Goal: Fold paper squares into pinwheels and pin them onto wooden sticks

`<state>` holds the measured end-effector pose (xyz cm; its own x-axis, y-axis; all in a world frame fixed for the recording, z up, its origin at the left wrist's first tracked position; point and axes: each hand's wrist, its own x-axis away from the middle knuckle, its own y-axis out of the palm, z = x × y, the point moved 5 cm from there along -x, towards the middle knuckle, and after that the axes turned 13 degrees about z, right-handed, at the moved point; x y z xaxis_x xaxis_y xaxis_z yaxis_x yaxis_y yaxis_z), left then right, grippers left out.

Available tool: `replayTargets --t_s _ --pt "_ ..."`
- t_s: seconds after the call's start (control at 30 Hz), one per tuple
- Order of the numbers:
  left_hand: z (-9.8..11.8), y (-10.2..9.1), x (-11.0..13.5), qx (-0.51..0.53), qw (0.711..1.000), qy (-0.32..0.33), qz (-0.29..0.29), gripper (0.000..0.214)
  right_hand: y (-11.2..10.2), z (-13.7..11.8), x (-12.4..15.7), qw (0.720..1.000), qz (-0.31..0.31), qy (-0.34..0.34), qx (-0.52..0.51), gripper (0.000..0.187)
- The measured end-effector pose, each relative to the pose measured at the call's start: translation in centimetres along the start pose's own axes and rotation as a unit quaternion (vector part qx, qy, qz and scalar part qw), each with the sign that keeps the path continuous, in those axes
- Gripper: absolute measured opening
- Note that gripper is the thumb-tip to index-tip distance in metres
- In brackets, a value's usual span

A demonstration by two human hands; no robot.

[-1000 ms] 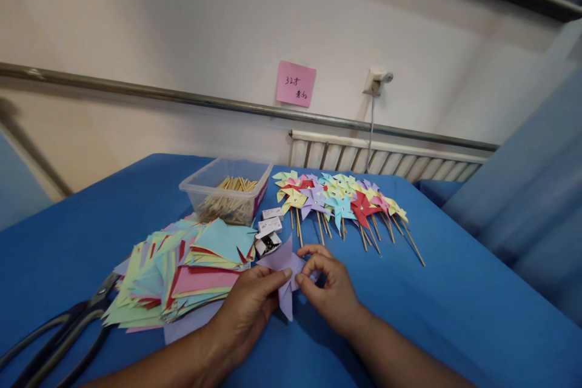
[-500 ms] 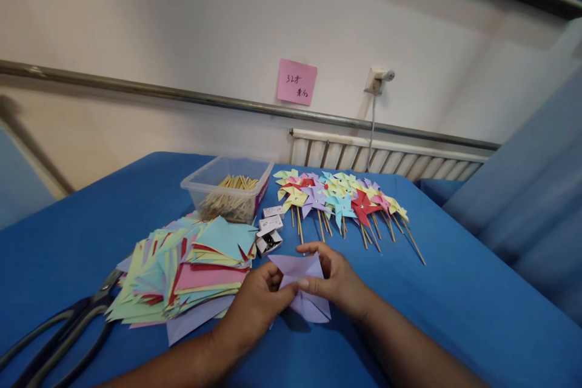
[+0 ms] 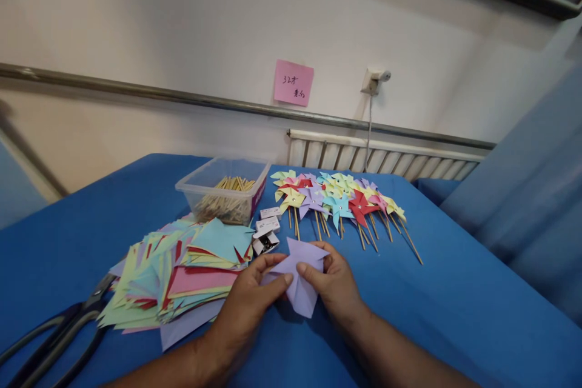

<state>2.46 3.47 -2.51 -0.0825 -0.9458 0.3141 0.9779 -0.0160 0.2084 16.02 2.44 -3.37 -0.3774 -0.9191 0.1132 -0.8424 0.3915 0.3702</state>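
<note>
A lilac paper pinwheel (image 3: 300,291), its corners folded toward the middle, is between my two hands above the blue table. My left hand (image 3: 254,294) grips its left side, thumb on the front near the centre. On the right side, my right hand (image 3: 334,282) pinches it with the thumb pressed on the front. The fingers behind the paper are partly hidden. Just beyond my left hand lie small white boxes (image 3: 268,224); the nearest is open with small dark items inside. Left of my hands spreads a heap of cut coloured paper sheets (image 3: 200,282).
Large scissors (image 3: 86,309) lie at the left, partly under the paper. A clear plastic tub (image 3: 222,203) holds many short sticks. Finished pinwheels (image 3: 339,203) on sticks lie at the back. Behind stand a wall with a pink note (image 3: 293,83) and a radiator (image 3: 386,154).
The lilac paper has been turned and its corners now lie folded in as pinwheel blades. Both hands have shifted their hold, thumbs now on its front. The view has moved slightly.
</note>
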Motion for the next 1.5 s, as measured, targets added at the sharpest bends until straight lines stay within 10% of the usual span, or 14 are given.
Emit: replayTargets --t_s 0.17,0.67,1.03,1.5 --pt "-0.7 1.4 0.8 0.090 0.989 -0.070 -0.093 0.034 -0.2 0.0 0.2 0.998 0.041 -0.024 -0.038 0.039" --pt "0.6 0.6 0.4 0.129 0.988 -0.071 -0.034 0.035 -0.5 -0.8 1.2 0.992 0.019 -0.100 0.077 0.048" --pt "0.2 0.2 -0.2 0.165 0.980 -0.106 -0.040 0.036 1.3 -3.4 3.7 0.873 -0.114 -0.361 0.306 0.063" --pt "-0.1 -0.1 -0.3 0.172 0.978 -0.118 -0.027 0.040 0.9 -4.0 3.0 0.891 -0.111 -0.343 0.277 0.008"
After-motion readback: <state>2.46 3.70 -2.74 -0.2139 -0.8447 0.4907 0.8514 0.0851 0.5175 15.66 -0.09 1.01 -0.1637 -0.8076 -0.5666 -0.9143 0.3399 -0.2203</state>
